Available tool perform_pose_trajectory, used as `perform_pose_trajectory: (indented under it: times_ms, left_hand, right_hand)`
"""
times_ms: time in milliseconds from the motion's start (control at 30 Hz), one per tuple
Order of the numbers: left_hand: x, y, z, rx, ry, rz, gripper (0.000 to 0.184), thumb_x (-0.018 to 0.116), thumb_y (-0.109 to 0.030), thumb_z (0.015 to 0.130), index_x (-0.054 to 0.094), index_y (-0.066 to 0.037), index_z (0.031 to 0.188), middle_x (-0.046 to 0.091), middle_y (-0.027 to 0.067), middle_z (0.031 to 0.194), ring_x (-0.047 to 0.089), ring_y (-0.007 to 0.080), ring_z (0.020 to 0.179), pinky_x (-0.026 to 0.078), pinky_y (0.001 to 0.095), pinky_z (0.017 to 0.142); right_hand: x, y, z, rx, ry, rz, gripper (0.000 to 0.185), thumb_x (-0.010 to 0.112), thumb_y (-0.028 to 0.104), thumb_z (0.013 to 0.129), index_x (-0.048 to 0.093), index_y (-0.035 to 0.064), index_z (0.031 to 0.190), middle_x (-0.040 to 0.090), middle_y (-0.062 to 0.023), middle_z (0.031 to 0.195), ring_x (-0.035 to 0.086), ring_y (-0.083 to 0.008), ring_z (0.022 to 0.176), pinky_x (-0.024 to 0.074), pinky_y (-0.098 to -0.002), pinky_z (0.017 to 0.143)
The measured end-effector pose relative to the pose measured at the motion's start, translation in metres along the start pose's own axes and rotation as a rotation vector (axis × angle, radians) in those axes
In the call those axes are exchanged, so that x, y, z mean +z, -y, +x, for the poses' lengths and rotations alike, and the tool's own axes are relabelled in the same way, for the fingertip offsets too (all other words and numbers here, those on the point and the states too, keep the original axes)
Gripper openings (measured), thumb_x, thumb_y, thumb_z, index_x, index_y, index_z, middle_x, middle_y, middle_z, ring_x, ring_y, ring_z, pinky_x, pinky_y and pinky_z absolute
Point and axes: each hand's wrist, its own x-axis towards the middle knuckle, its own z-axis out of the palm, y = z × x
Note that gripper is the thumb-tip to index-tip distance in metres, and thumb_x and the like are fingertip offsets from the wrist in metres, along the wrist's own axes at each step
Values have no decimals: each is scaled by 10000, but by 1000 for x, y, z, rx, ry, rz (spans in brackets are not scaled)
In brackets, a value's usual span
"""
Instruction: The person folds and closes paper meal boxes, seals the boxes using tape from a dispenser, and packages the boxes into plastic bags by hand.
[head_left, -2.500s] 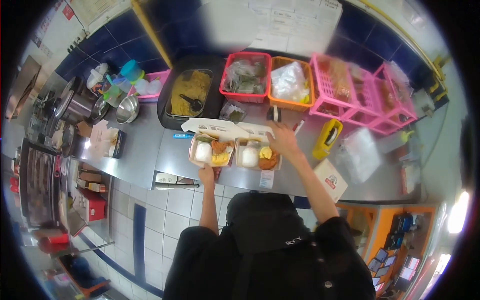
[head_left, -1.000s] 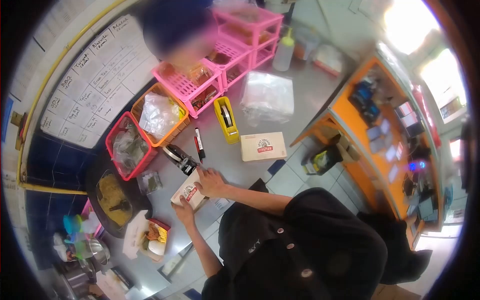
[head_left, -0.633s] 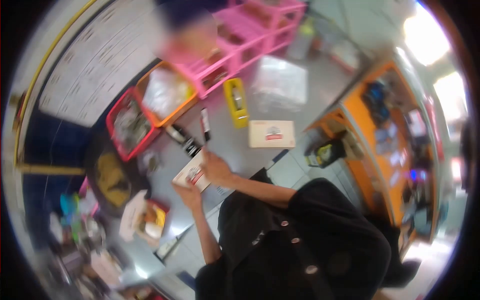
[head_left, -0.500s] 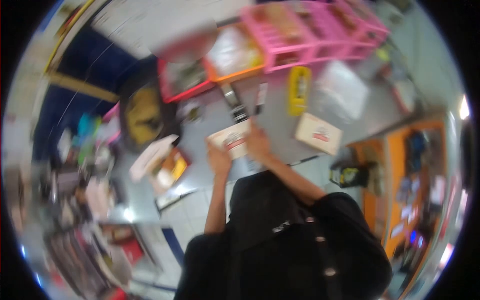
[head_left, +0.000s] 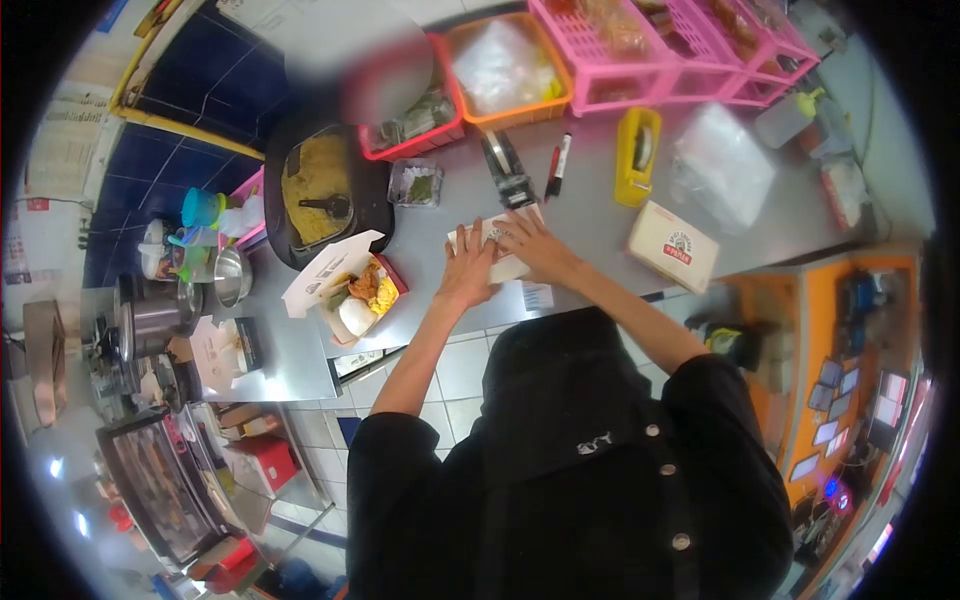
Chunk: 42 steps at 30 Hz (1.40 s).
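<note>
A closed white cardboard box with a printed logo (head_left: 512, 265) lies on the steel counter, partly covered by both hands. My left hand (head_left: 470, 268) rests on its left part with fingers spread over the lid. On its upper right part lies my right hand (head_left: 538, 246), fingers also spread. To the left, an open box (head_left: 365, 297) shows white rice, fried chicken and yellow egg, its lid folded back. Just beyond the closed box stands a black tape dispenser (head_left: 508, 172). A small printed label (head_left: 537, 295) is at the counter's front edge, beside the closed box.
Another closed box (head_left: 673, 247), a yellow tape dispenser (head_left: 636, 158) and a stack of clear bags (head_left: 722, 170) sit to the right. Red (head_left: 412, 142), orange (head_left: 510, 72) and pink baskets (head_left: 620, 88) line the back. A black tub of yellow food (head_left: 318, 190) stands back left.
The near right food box was open and is now closed under my hands, which have moved onto its lid. The head view has swung right and partly back.
</note>
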Motion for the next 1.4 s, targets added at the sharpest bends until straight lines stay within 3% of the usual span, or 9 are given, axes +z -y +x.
perform_pose_trajectory:
  times_ms: [67,200,400,800,1000,1067,1200,1267,1400]
  left_hand:
    - [-4,2,-4,33,9,-13,673,922,-290,613,579,-83,1153,215,234,1605,218,531,1456,332,674,1121]
    - [-12,7,-3,87,-20,-53,474,908,-268,611,612,-89,933,281,239,1576,300,522,1422,404,595,1104]
    - [-20,17,-3,137,-40,-90,436,893,-279,637,613,-115,928,384,206,1542,367,480,1404,451,516,1090]
    - [-23,29,1,233,-24,-21,506,826,-293,653,620,-152,1092,365,201,1548,428,462,1354,488,538,1031]
    - [-26,25,1,246,-12,55,533,829,-278,629,626,-158,1106,374,217,1522,460,451,1307,516,526,989]
    - [-25,25,-1,256,-20,60,531,831,-274,628,627,-161,1105,367,212,1522,464,449,1298,523,524,972]
    - [-29,25,1,276,6,82,530,834,-267,636,635,-179,1119,356,213,1508,484,442,1267,531,524,937]
    - [-33,21,4,269,39,127,545,840,-273,631,640,-190,1132,364,222,1494,499,440,1245,523,526,937]
    - [-35,18,7,284,60,203,591,860,-300,620,651,-219,1167,382,243,1457,544,437,1178,498,525,947]
  right_hand:
    - [12,-7,-5,-56,-123,24,854,912,278,607,510,61,1328,400,-127,1531,262,-380,1488,196,-593,1229]
    - [-12,1,-6,-9,-39,142,810,899,261,642,508,66,1323,391,-131,1545,244,-376,1499,207,-572,1234]
    - [-35,-5,-2,17,123,342,802,884,266,685,475,68,1346,387,-159,1563,256,-389,1498,225,-494,1246]
    - [-4,7,-20,42,-88,504,563,778,117,784,572,70,1306,474,-153,1503,302,-364,1482,223,-493,1248]
    - [12,42,-25,337,-506,544,377,609,-73,722,647,81,1064,466,-168,1506,263,-430,1484,237,-527,1225]
    - [13,50,-24,453,-675,595,368,575,-142,724,637,73,1016,463,-217,1500,360,-440,1438,345,-482,1167]
    - [21,48,-35,582,-752,744,346,551,-145,715,604,53,994,459,-216,1490,400,-444,1395,394,-466,1109]
    - [30,42,-45,694,-757,1031,337,512,-164,720,593,35,980,485,-211,1465,474,-440,1328,419,-451,1073]
    - [21,50,-44,798,-783,1039,303,533,-143,740,585,43,973,584,-204,1331,561,-398,1234,460,-453,1015]
